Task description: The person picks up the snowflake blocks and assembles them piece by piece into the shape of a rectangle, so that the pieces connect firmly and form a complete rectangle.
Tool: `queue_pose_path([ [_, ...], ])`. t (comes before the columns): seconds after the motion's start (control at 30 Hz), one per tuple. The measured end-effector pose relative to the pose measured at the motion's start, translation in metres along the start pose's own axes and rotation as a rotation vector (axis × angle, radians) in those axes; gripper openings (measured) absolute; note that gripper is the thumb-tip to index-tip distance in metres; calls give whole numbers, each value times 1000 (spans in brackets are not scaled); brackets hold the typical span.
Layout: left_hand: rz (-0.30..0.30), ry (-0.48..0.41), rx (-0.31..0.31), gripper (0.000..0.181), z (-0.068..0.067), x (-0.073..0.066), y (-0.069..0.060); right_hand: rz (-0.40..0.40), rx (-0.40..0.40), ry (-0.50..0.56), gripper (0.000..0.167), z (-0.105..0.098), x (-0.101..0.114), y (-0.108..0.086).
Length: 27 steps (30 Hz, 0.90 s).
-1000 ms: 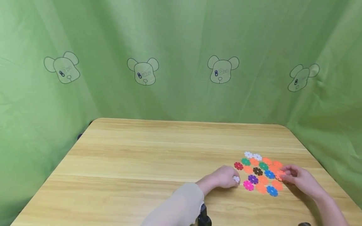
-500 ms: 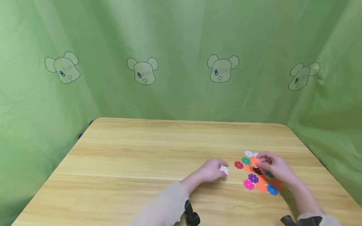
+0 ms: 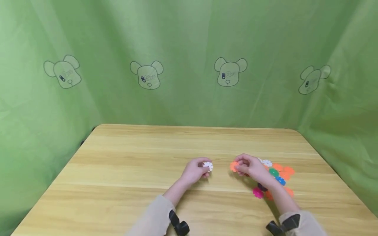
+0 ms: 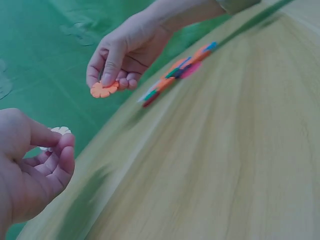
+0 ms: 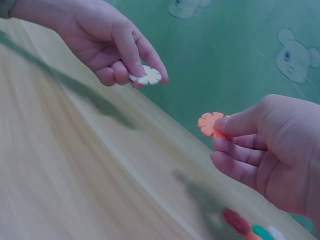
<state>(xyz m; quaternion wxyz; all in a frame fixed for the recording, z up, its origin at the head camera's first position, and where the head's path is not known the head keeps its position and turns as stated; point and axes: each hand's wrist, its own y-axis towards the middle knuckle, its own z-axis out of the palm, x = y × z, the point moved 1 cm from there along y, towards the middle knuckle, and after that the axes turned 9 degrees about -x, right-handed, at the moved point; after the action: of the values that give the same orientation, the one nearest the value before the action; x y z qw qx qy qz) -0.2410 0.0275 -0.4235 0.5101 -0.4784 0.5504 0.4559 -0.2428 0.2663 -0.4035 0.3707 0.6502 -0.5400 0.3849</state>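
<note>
My left hand (image 3: pixel 195 171) pinches a white notched disc, a snowflake-shaped building piece (image 3: pixel 208 166), between thumb and fingers above the table. Facing it from the right, my right hand (image 3: pixel 251 167) pinches an orange snowflake disc (image 3: pixel 234 166) at its edge. The two discs are apart, with a gap between them. In the right wrist view the white disc (image 5: pixel 148 75) lies nearly flat in the left fingers, and the orange disc (image 5: pixel 212 124) shows its notches. Under and beyond the right forearm, a group of loose snowflake discs (image 3: pixel 284 172) lies on the table, partly hidden by that arm.
The group holds several colours, among them a pink disc (image 3: pixel 258 193), a blue disc (image 3: pixel 280 180) and a green disc (image 3: pixel 273 172). Wood-grain table (image 3: pixel 133 164) stretches left of the hands. A green curtain (image 3: pixel 189 98) stands behind it. Both wrists carry black camera mounts.
My left hand has moved left and up from the discs, carrying the white disc. My right hand has taken an orange disc from the group's right side and brought it left, towards the left hand.
</note>
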Motion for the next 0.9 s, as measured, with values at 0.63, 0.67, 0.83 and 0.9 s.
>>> queue_pose_path([
  [0.63,-22,-114,-60,33,-56,4,-9,-81,-44,118,20,90,32,20],
  [0.67,-19,-117,-56,33,-56,4,-9,-80,-52,133,20,93,32,20],
  [0.83,-28,-138,-34,36,-55,5,-8,-66,-98,174,23,101,30,19],
  [0.9,-35,-144,-37,36,-55,6,-7,-68,-102,177,23,103,29,18],
])
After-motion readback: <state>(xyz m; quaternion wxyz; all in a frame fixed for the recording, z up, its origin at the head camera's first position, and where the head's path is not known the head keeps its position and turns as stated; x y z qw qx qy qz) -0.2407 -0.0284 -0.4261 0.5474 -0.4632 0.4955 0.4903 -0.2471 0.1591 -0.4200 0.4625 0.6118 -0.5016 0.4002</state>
